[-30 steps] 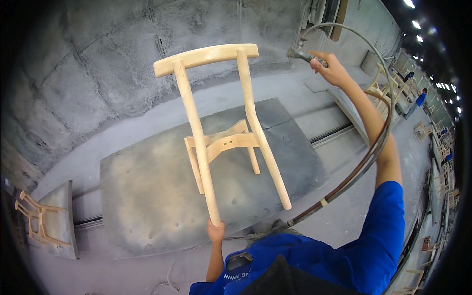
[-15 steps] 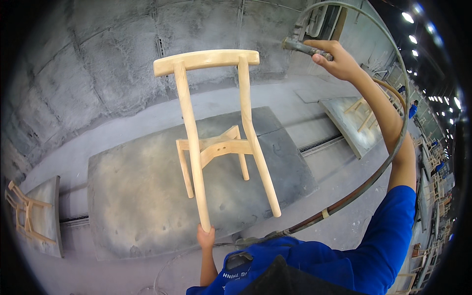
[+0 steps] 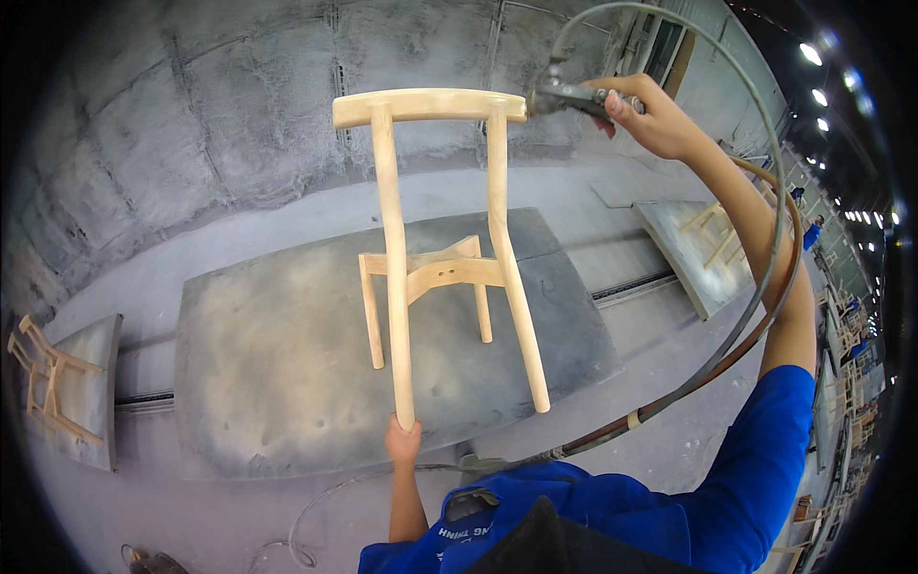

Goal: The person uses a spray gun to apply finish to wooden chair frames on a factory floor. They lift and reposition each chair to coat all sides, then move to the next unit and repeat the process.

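Observation:
A pale bare-wood chair frame without a seat is held up over a grey board. My left hand is closed round the foot of its near left leg. My right hand, raised at the upper right, grips a spray gun by its handle. The gun's nozzle points left, beside the right end of the chair's curved top rail; whether they touch I cannot tell. Hoses loop from the gun down past my right arm.
The large, stained grey board lies below the chair. Smaller boards with chair frames sit to the left and right, along a floor track. Behind stands a coated grey wall. People and furniture show at far right.
The spray gun has come left, up to the right end of the chair's top rail. In the picture the chair sits slightly further right and more upright. My left hand keeps its hold.

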`<state>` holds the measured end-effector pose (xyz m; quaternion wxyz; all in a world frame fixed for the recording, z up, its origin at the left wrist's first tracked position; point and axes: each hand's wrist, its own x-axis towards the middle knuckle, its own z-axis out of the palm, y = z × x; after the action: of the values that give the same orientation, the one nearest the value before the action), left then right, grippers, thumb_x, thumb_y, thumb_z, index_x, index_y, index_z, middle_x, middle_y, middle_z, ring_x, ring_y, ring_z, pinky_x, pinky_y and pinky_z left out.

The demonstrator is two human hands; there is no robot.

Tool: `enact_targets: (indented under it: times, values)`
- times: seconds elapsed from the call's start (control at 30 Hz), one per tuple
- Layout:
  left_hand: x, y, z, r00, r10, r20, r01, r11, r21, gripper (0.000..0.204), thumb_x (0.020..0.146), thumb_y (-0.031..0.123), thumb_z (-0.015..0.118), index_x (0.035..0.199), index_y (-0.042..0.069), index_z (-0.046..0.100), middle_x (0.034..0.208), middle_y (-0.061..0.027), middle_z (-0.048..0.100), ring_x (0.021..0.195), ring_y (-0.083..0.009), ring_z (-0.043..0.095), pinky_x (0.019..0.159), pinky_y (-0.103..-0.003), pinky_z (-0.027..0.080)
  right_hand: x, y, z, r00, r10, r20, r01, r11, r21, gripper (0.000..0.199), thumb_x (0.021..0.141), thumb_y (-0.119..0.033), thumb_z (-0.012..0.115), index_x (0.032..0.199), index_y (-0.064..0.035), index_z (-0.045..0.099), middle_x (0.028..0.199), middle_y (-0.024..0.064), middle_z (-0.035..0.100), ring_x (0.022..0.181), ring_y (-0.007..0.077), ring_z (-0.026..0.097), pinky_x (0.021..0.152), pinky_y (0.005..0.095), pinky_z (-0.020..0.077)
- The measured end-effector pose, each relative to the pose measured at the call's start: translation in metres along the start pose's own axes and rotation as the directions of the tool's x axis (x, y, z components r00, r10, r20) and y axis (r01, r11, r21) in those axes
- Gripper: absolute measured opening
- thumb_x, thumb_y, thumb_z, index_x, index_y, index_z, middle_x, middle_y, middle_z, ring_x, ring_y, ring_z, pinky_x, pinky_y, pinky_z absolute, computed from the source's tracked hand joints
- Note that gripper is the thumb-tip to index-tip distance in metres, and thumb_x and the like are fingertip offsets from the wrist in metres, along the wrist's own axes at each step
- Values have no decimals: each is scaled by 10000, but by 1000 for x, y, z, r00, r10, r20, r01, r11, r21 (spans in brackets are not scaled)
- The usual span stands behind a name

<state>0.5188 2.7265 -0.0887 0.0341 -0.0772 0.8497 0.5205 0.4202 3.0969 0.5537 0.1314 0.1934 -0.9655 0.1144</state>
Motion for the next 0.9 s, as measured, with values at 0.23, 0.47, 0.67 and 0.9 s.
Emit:
enact_targets:
  times: [0.23,0.47,0.67,0.9]
  values:
    - [0,-2,-1,999,43,24,-43,999,0,453,817,293,722,1165,46,571,956,-220,697,902,-409,690,785,-473,526,9,-33,21,945,-99,-312,52,987,-155,718,980,-631,518,1248,16,679,1016,204,733,888,289,691,843,417,530]
    - [2,-7,-12,986,-1,169,1,1000,5,514,851,346,719,1212,50,504,951,-218,697,900,-404,693,787,-471,523,55,-84,66,985,-90,-150,73,990,-118,746,967,-671,500,1159,19,705,815,152,687,780,260,693,719,368,547]
    - [13,-25,-6,964,-44,261,42,999,13,559,848,379,731,1209,24,493,958,-236,695,917,-410,694,803,-480,525,88,-114,73,996,-32,-87,54,965,255,771,947,-755,445,863,-36,710,599,41,557,562,152,613,553,316,506]
    - [26,-46,-13,892,-14,451,-29,996,88,648,840,396,759,1246,-30,488,1012,-258,690,965,-408,690,829,-487,528,91,-81,22,921,160,-355,3,909,417,733,1015,-693,351,809,-47,630,655,3,565,542,90,481,523,289,411]
